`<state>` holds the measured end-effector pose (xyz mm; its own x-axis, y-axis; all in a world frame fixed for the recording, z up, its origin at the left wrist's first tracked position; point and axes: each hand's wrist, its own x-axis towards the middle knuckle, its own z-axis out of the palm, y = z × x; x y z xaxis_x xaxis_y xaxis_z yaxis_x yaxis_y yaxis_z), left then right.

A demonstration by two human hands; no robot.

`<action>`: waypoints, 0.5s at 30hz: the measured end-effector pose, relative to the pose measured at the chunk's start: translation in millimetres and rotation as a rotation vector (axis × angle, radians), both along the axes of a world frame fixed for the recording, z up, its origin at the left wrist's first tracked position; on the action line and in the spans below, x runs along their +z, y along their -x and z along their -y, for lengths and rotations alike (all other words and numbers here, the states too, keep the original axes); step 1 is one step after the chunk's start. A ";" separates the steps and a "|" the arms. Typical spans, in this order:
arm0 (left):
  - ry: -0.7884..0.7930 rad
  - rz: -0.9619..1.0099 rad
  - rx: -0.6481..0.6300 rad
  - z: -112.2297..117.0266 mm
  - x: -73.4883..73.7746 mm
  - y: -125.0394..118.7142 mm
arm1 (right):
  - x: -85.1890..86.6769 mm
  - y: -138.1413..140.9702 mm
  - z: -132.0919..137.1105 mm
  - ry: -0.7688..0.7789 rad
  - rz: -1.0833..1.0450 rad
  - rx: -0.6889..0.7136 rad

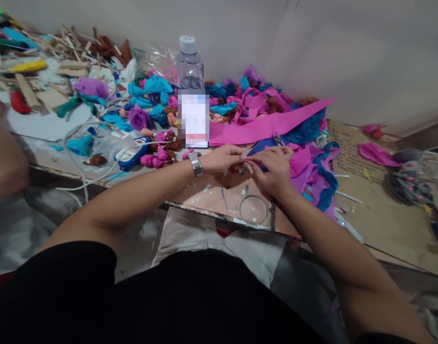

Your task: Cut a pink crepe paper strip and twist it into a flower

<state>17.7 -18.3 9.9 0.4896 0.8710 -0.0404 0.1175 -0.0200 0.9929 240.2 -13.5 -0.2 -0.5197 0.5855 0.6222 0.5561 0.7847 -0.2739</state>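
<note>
My left hand (224, 159), with a metal watch (195, 164) on its wrist, and my right hand (275, 169) meet above the table edge. Their fingertips are pinched together around a small piece of pink crepe paper (245, 161), mostly hidden by the fingers. Behind them lies a long pink crepe paper strip (272, 125). The tip of a metal tool (278, 139) shows just past my right knuckles. A thin round ring (253, 209) rests on the table below my hands. Left of my watch sit several pink and brown paper buds (159, 157).
A phone (195, 117) leans against a water bottle (190, 64). Blue, purple and pink paper pieces pile along the wall. A white cable (83, 165) crosses at left, near green-handled pliers (70, 106). Another person's arm (5, 153) enters at left. Cardboard (377, 191) lies at right.
</note>
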 end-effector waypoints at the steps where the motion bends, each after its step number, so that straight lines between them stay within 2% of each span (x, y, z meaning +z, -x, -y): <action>1: -0.002 -0.004 0.002 0.2 0.5 0.2 | 0.1 -0.2 0.0 -0.015 -0.006 -0.003; 7: -0.108 -0.034 -0.004 1.7 1.5 2.2 | -0.9 -0.6 -0.1 -0.011 -0.002 -0.054; 10: -0.245 -0.070 0.016 3.9 1.2 2.8 | -1.1 -0.3 -0.3 -0.004 -0.014 -0.074; 15: -0.519 -0.248 0.097 9.4 3.0 3.4 | 0.9 0.4 2.4 -0.019 -0.025 -0.084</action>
<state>14.2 -27.7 12.9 0.4374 0.8475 0.3006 0.3706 -0.4745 0.7984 239.8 -15.8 0.7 -0.4534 0.6143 0.6458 0.6132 0.7408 -0.2742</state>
